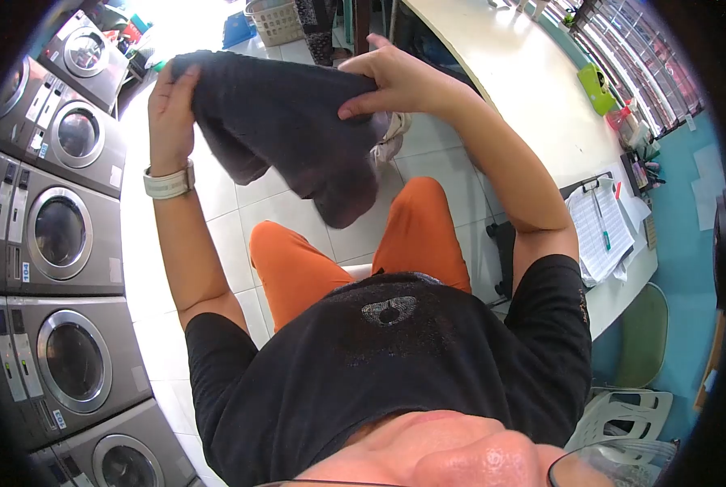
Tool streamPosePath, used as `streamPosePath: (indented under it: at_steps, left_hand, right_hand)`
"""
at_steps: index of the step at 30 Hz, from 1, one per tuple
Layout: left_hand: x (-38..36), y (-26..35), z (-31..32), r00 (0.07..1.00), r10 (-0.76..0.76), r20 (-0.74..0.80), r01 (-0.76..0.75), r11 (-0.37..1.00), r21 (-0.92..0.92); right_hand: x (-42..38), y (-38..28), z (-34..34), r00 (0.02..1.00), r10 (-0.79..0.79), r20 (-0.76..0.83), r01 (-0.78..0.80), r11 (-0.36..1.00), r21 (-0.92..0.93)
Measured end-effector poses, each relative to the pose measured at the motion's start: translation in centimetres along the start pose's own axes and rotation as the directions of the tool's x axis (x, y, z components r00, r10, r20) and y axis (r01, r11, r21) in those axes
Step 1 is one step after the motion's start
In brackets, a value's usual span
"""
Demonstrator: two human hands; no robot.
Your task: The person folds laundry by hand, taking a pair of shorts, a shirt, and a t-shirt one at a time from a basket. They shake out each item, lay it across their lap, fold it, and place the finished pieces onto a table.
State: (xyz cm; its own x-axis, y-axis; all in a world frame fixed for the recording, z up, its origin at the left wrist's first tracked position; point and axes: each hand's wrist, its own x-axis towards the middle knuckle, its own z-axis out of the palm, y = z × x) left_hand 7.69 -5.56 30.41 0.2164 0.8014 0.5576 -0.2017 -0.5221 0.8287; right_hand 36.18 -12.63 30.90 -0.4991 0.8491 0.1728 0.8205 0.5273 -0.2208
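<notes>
A dark garment (277,114) hangs stretched between my two hands, with leg-like parts drooping over the tiled floor. My left hand (174,101) grips its upper left corner, thumb in front and fingers behind; a pale watch (169,180) is on that wrist. At the opposite end, my right hand (391,77) pinches the upper right edge, the thumb lying on the near side of the cloth and one finger raised. Folds hide some of my fingertips. The lower end of the cloth hangs in front of my orange-trousered knees (424,219).
Stacked front-loading machines (61,231) line the left side. Along the right runs a long pale table (513,89) with a clipboard of papers (602,227) and a pen. A woven basket (277,23) stands at the far end, and a green chair (645,337) is at lower right.
</notes>
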Motion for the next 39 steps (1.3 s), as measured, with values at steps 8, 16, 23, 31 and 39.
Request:
streamPosePath:
  at_steps: [8,16,23,31,39]
  left_hand:
    - [2.7,-1.3,-4.7,0.993,-0.094,-0.065,0.097,0.994,0.053]
    - [-1.0,-1.7,1.4,0.993,0.103,0.063,-0.119,0.921,0.372]
    - [-8.0,-2.2,8.1,0.904,0.096,0.416,-0.330,0.775,0.539]
    - [-4.1,-12.3,5.2,0.958,0.235,0.165,-0.281,0.648,0.708]
    - [0.5,-13.1,3.6,0.876,-0.109,0.469,-0.203,0.800,0.565]
  right_hand:
    - [-0.1,-1.1,1.6,0.849,-0.437,-0.298,0.512,0.822,0.251]
    - [1.5,1.6,4.7,0.939,0.258,-0.225,-0.184,0.935,0.303]
    - [2.6,1.1,6.7,0.708,0.697,-0.114,0.020,0.142,0.990]
    - [-8.9,-5.9,0.6,0.744,-0.003,-0.669,0.236,0.937,0.258]
    - [-10.0,4.2,3.2,0.933,0.292,-0.210,-0.354,0.854,-0.382]
